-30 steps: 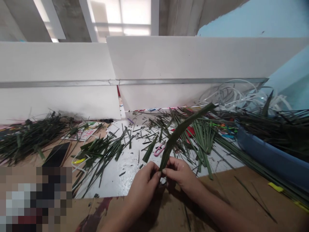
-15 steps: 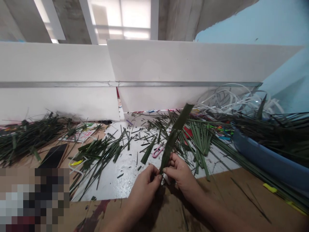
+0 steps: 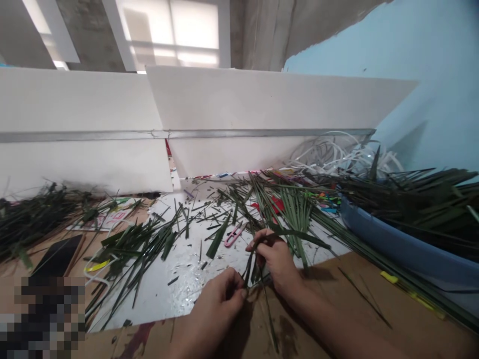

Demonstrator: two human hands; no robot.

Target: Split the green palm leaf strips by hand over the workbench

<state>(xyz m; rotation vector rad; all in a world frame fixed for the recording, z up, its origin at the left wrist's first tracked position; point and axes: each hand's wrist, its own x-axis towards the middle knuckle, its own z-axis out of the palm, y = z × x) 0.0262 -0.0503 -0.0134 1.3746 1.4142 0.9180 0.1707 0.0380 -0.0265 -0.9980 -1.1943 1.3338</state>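
Between my two hands is a long dark green leaf strip [image 3: 305, 236], bent over and drooping to the right. My right hand [image 3: 271, 254] pinches its upper part, thumb and fingers closed round it. Lower and to the left, my left hand [image 3: 226, 294] is closed on the lower ends of the strip, which partly hide behind its fingers. A thin green piece [image 3: 270, 319] hangs below them over the cardboard. Just beyond my hands lie pink thread snips [image 3: 235, 235] and a loose leaf piece [image 3: 218, 238] on the white surface.
Cut leaf strips [image 3: 295, 209] lie in heaps ahead. A blue basin [image 3: 392, 234] full of leaves stands at the right, with white strapping [image 3: 325, 154] behind. At the left are a phone [image 3: 58, 254] and a dark leaf pile [image 3: 33, 219]. White panels [image 3: 262, 102] close off the back.
The leaf strip stood upright and now bends over to the right. My right hand has moved up along it, away from my left hand. The view has shifted slightly right.
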